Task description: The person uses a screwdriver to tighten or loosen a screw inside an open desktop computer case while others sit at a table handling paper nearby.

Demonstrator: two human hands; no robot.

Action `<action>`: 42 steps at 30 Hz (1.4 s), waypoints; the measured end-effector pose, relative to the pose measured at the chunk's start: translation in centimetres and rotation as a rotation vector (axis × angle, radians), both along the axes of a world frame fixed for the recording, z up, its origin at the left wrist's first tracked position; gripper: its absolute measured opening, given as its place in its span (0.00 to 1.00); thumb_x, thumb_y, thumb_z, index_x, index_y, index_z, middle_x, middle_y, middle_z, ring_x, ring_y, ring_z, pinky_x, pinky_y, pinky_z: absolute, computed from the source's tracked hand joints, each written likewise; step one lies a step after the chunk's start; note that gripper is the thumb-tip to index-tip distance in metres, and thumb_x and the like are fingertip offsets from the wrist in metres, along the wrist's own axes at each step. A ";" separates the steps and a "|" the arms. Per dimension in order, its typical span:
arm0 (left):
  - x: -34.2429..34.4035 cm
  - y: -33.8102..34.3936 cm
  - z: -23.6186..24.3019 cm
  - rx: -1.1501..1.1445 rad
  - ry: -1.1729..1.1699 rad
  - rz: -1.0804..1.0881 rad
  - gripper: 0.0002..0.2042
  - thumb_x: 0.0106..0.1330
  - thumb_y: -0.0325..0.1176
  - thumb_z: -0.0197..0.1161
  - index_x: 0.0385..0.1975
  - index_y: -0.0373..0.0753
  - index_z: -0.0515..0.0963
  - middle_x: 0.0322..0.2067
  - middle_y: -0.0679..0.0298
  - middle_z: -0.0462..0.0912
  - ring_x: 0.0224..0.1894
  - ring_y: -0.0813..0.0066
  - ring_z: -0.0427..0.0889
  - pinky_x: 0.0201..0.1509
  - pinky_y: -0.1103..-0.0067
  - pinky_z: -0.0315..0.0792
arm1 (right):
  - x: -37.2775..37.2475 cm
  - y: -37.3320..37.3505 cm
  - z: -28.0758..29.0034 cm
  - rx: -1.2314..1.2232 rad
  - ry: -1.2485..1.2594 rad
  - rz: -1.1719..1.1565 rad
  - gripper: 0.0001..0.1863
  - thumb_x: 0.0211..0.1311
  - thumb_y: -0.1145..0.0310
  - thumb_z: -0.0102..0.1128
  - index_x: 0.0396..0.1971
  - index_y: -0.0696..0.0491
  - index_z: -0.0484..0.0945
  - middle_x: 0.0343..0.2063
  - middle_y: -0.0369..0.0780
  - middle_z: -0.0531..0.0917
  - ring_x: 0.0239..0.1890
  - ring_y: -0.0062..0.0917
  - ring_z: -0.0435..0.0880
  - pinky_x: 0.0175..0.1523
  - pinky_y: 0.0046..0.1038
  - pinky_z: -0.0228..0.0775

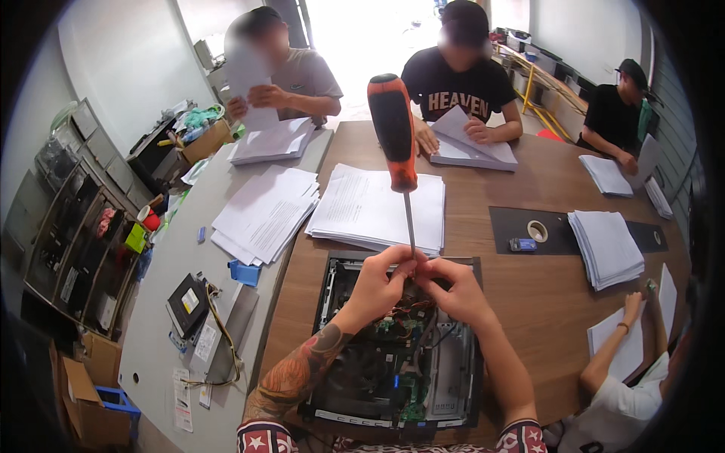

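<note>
A screwdriver (394,136) with an orange and black handle stands upright, handle up, its thin shaft running down between my fingertips. My left hand (380,281) is closed, pinching at the lower end of the shaft. Against it, my right hand (457,291) is also closed, thumb and fingers at the same spot. Whether a small part sits at the hidden tip, I cannot tell. Below both hands lies an opened desktop computer case (453,374), showing a green circuit board (411,392), coloured cables and a black fan housing (351,377).
Paper stacks (381,204) lie just beyond the case. On the grey table at left are a metal power supply (226,332) with cables and an optical drive (187,303). A tape roll (537,231) rests at right. Several people handle papers around the table.
</note>
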State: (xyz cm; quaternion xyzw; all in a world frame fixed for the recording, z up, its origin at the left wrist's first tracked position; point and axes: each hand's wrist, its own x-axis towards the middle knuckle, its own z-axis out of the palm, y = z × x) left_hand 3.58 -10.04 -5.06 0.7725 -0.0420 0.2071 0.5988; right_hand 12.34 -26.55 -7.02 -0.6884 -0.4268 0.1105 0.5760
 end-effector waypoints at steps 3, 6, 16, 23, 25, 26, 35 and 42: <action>-0.1 0.1 0.3 -0.036 0.005 0.017 0.06 0.68 0.20 0.57 0.39 0.30 0.81 0.35 0.63 0.86 0.39 0.79 0.82 0.49 0.80 0.76 | 0.2 0.1 -0.5 0.009 0.050 -0.003 0.10 0.61 0.77 0.64 0.42 0.62 0.81 0.36 0.43 0.87 0.41 0.24 0.87 0.48 0.25 0.77; 0.3 -0.1 0.0 -0.086 0.000 0.035 0.03 0.63 0.23 0.66 0.34 0.32 0.82 0.33 0.64 0.86 0.39 0.80 0.83 0.47 0.81 0.75 | 0.3 -0.2 -1.0 0.016 0.098 0.000 0.11 0.61 0.78 0.62 0.44 0.61 0.80 0.36 0.43 0.87 0.42 0.25 0.87 0.48 0.25 0.77; 0.3 -0.7 -0.4 -0.043 -0.055 0.047 0.09 0.68 0.20 0.55 0.44 0.31 0.80 0.34 0.61 0.85 0.39 0.77 0.83 0.43 0.79 0.77 | -0.4 -0.1 0.3 -0.034 0.000 0.009 0.15 0.59 0.78 0.64 0.46 0.62 0.80 0.38 0.43 0.87 0.42 0.25 0.86 0.49 0.25 0.75; 0.2 -0.1 -0.6 -0.133 -0.040 -0.020 0.11 0.69 0.21 0.53 0.48 0.31 0.79 0.37 0.59 0.85 0.41 0.74 0.84 0.47 0.79 0.77 | -0.3 0.6 -0.7 -0.010 0.041 0.000 0.16 0.60 0.78 0.64 0.48 0.62 0.79 0.39 0.43 0.87 0.40 0.24 0.86 0.48 0.25 0.76; 0.1 -0.2 -0.4 0.020 -0.083 -0.004 0.11 0.69 0.22 0.55 0.48 0.31 0.79 0.39 0.58 0.85 0.42 0.73 0.84 0.48 0.78 0.76 | -0.3 0.7 -0.6 0.003 0.048 -0.048 0.12 0.58 0.78 0.65 0.43 0.61 0.81 0.34 0.42 0.86 0.35 0.23 0.84 0.43 0.25 0.75; 0.1 -0.3 -0.2 0.020 -0.082 -0.007 0.11 0.69 0.22 0.55 0.48 0.31 0.79 0.39 0.58 0.85 0.42 0.73 0.84 0.48 0.78 0.76 | -0.3 0.6 -0.6 0.003 0.049 -0.051 0.12 0.58 0.78 0.65 0.43 0.61 0.81 0.34 0.42 0.86 0.35 0.23 0.84 0.43 0.25 0.75; 0.1 -0.6 0.3 0.120 -0.176 -0.020 0.09 0.60 0.24 0.65 0.39 0.31 0.80 0.35 0.56 0.82 0.40 0.68 0.83 0.45 0.76 0.75 | 0.6 0.4 -0.5 0.032 -0.126 -0.067 0.12 0.51 0.79 0.67 0.38 0.60 0.83 0.27 0.40 0.81 0.26 0.22 0.78 0.34 0.24 0.71; 0.5 -0.9 0.1 0.142 -0.102 -0.010 0.05 0.62 0.24 0.66 0.36 0.32 0.82 0.35 0.63 0.82 0.38 0.77 0.80 0.45 0.79 0.73 | 0.5 -0.1 -0.1 -0.003 -0.094 -0.025 0.20 0.52 0.72 0.72 0.47 0.55 0.83 0.28 0.38 0.82 0.26 0.22 0.79 0.33 0.24 0.73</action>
